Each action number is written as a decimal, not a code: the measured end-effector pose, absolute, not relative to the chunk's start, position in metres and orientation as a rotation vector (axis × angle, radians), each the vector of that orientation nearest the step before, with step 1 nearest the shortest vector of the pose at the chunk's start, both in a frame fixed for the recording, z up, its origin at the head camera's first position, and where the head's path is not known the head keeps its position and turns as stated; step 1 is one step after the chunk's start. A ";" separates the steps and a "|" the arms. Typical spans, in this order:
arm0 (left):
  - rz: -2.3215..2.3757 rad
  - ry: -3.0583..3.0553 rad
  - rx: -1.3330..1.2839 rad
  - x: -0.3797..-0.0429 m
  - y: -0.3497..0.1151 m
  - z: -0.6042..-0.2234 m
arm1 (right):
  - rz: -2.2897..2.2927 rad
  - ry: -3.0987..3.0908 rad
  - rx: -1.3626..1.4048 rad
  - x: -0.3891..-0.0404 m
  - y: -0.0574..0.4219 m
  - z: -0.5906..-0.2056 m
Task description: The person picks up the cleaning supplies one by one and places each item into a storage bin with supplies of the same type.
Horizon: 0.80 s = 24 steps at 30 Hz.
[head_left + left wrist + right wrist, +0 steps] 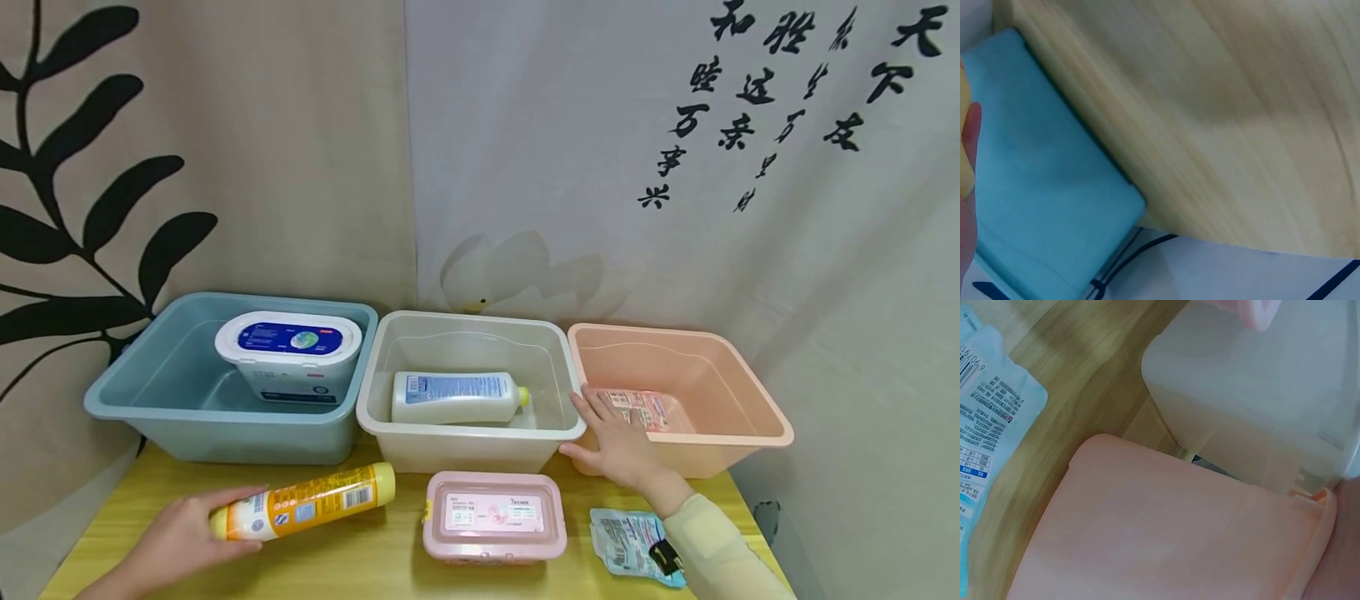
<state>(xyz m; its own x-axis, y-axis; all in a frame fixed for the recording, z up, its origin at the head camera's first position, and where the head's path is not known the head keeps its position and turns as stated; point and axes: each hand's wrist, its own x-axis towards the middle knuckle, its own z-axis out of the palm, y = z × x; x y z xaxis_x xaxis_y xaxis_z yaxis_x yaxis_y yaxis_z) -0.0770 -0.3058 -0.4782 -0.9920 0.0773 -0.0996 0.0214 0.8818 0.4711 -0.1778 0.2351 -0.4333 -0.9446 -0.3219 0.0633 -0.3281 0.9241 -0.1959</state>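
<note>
My left hand (176, 537) grips a yellow and orange cylindrical bottle (322, 502) by its left end, thumb below and fingers above. The bottle lies tilted, its yellow cap up to the right, in front of the blue basin (232, 425). In the left wrist view only a strip of the yellow bottle (965, 134) shows at the left edge. My right hand (618, 446) rests with spread fingers at the near left corner of the peach basin (720, 442), beside the white basin (465, 446). A flat printed packet (641, 410) lies inside the peach basin, partly behind the hand.
A lidded wipes tub (292, 358) sits in the blue basin. A white bottle (453, 398) with a yellow-green cap lies in the white one. On the wooden table are a pink lidded box (495, 517) and a light blue pouch (630, 542). A curtain hangs behind.
</note>
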 end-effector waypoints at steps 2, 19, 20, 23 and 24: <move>0.742 2.925 0.071 -0.077 -0.305 -0.474 | 0.311 -3.049 0.517 -0.178 0.235 -0.433; 0.735 2.926 -0.002 -0.064 -0.302 -0.453 | 0.309 -3.035 0.507 -0.178 0.235 -0.436; 0.734 2.929 -0.002 -0.064 -0.302 -0.452 | 0.305 -3.034 0.506 -0.178 0.235 -0.436; 0.736 2.931 -0.009 -0.063 -0.301 -0.449 | 0.300 -3.036 0.506 -0.178 0.235 -0.436; 0.737 2.929 -0.012 -0.064 -0.301 -0.448 | 0.300 -3.037 0.507 -0.178 0.235 -0.436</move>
